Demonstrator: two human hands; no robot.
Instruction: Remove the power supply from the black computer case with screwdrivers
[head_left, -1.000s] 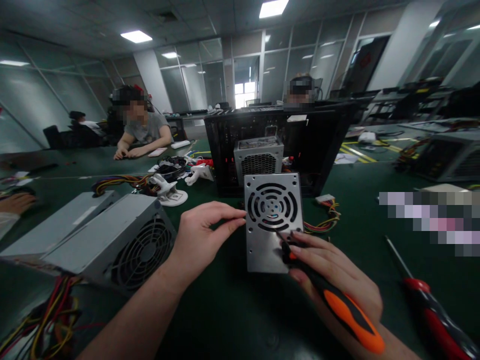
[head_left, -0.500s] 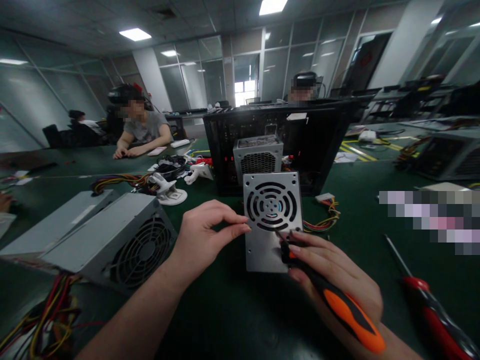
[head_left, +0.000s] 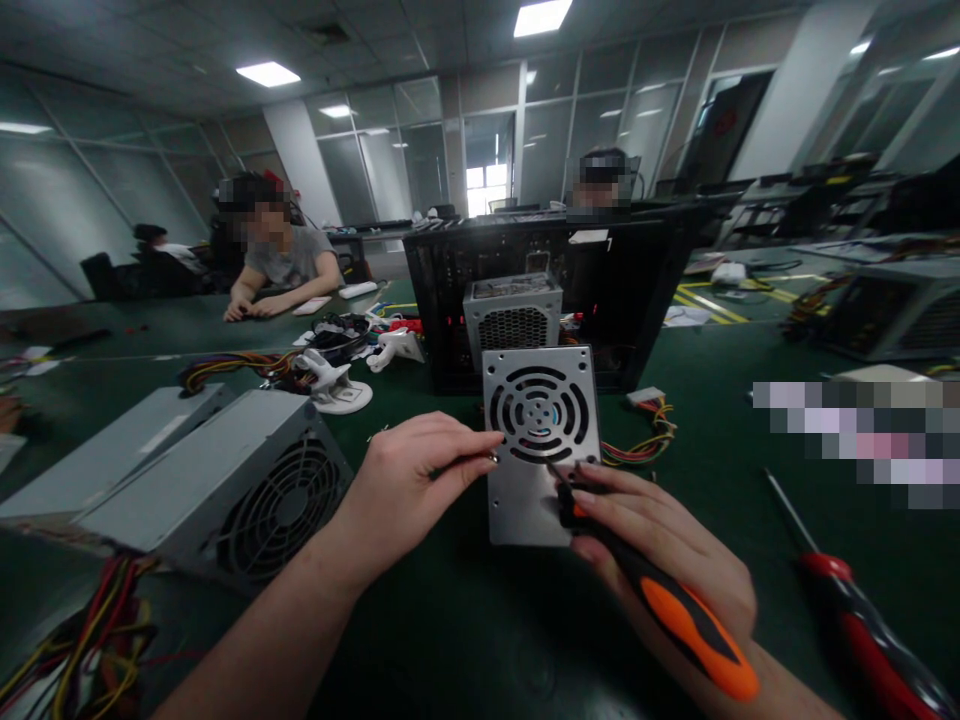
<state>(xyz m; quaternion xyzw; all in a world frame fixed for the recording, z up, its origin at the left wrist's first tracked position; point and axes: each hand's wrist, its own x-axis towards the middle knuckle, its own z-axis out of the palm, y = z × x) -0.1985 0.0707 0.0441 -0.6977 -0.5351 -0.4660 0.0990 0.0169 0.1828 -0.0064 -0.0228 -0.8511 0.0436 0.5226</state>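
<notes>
A small silver power supply (head_left: 534, 500) with a round fan grille stands on the green table in front of me. My left hand (head_left: 409, 485) pinches its thumb and forefinger together at the unit's left edge; what they hold is too small to name. My right hand (head_left: 660, 555) is wrapped round a black and orange screwdriver (head_left: 675, 610), whose tip rests on the unit's face just below the grille.
A larger grey power supply (head_left: 225, 480) with loose coloured wires (head_left: 82, 640) lies at left. An open black computer case (head_left: 555, 290) stands behind, with another silver supply inside. A red-handled screwdriver (head_left: 855, 610) lies at right. Other people sit at the far side.
My left hand's thumb and forefinger have closed into a pinch and dropped slightly at the unit's left edge. The right hand and screwdriver have barely shifted.
</notes>
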